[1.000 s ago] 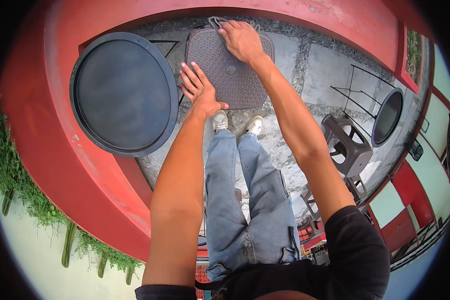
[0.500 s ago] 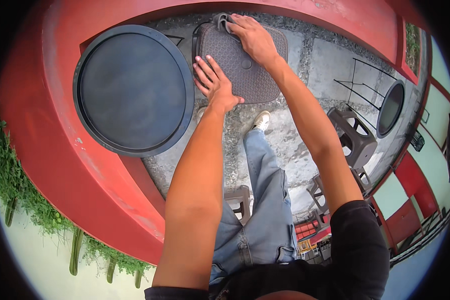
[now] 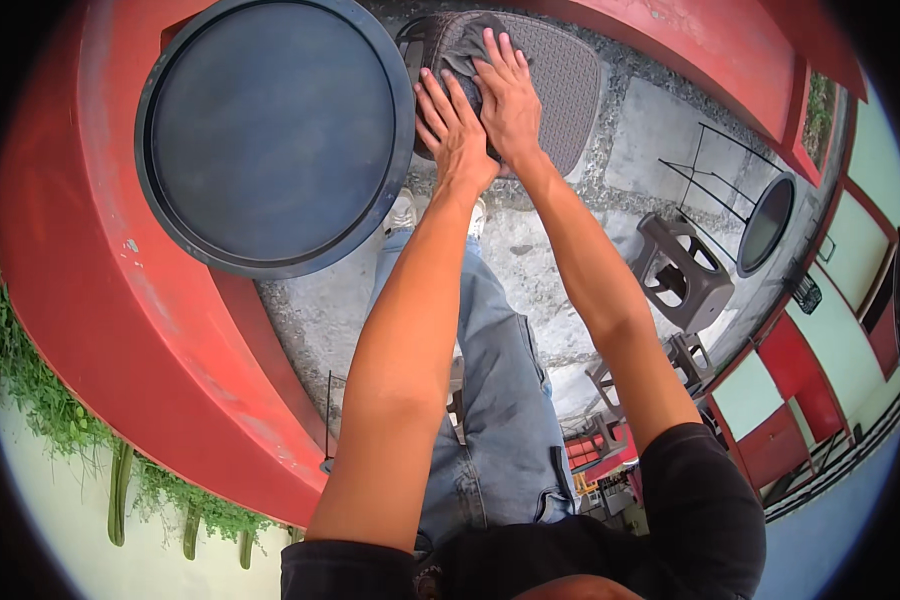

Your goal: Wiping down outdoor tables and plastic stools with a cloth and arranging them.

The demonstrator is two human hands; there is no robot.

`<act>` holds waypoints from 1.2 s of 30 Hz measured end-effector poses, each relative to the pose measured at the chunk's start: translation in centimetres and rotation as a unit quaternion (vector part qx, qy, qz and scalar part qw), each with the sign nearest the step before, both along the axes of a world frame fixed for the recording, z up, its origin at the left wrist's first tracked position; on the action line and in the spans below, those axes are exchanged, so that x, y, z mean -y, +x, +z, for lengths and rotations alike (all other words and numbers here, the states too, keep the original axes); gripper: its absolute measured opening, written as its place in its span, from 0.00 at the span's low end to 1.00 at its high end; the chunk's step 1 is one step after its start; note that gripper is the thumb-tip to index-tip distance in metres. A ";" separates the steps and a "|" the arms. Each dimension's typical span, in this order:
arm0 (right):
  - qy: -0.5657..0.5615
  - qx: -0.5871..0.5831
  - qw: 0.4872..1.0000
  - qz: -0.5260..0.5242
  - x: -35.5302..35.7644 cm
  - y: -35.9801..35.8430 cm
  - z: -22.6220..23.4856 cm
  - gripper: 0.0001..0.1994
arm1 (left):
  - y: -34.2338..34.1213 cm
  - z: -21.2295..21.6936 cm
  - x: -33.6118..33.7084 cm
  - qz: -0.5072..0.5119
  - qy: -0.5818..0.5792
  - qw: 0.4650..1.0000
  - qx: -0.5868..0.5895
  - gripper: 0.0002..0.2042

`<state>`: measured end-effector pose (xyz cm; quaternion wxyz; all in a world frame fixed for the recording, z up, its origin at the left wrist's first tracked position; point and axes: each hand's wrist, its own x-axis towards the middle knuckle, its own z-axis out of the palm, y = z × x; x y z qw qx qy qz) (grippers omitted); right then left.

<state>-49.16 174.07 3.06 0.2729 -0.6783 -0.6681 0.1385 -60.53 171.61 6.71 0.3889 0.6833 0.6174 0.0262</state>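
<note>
Fingers (image 3: 494, 52) of the right hand (image 3: 513, 115) lie flat, a bit apart, on the gray cloth (image 3: 470, 42) on top of the brown stool (image 3: 562, 92). The left hand (image 3: 462, 148), fingers spread, leans on its left edge. Both arms reach forward.

Your right hand (image 3: 511, 108) is covering the lower part of the grey cloth (image 3: 478, 42); its palm is facing away, so grip on the fabric is staying unreadable. Your left hand (image 3: 458, 136) is hiding part of the brown stool's (image 3: 567, 92) near-left side, and the seat is concealing most of the legs. The round black tabletop (image 3: 275, 130) is masking whatever is supporting it; its far rim is running against the top edge. Your left forearm (image 3: 410, 330) is blocking parts of your shoes (image 3: 402, 212) and jeans (image 3: 505, 400). Your black shirt (image 3: 560, 550) is running out of frame below. Small items (image 3: 610, 492) beside your right hip are appearing too tiny to identify.
</note>
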 end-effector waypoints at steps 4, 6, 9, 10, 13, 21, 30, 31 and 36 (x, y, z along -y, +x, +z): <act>-0.009 0.007 0.998 0.063 -0.4 2.2 0.2 0.10 | -0.3 -0.4 4.4 0.183 -0.030 0.983 0.013 0.80; 0.003 0.008 0.996 0.092 -0.9 1.3 0.5 0.11 | 0.6 -1.7 7.4 0.319 -0.047 0.945 -0.045 0.73; 0.010 0.055 0.997 0.050 -0.2 1.9 0.8 0.12 | 4.0 -1.5 6.6 0.419 -0.081 0.894 0.140 0.63; 0.016 0.065 0.997 0.048 -0.3 2.3 0.9 0.12 | 4.6 -1.7 6.0 0.442 -0.127 0.872 0.167 0.63; -0.026 0.050 0.993 0.106 0.0 0.5 2.1 0.13 | 2.4 -4.3 4.8 0.433 -0.183 0.872 0.138 0.64; -0.029 0.141 0.947 0.287 -1.4 9.0 2.0 0.19 | 2.1 -4.0 3.6 0.329 -0.412 0.847 0.071 0.41; -0.022 0.010 0.927 0.374 3.4 10.2 0.3 0.12 | 0.1 -7.7 4.5 0.331 -0.417 0.845 0.057 0.37; -0.028 0.050 0.925 0.376 2.2 11.0 0.7 0.12 | -0.4 -7.7 4.3 0.329 -0.412 0.848 0.048 0.37; -0.033 0.011 0.998 0.048 -0.7 8.7 2.5 0.23 | -1.8 -8.0 3.3 0.317 -0.407 0.855 0.056 0.35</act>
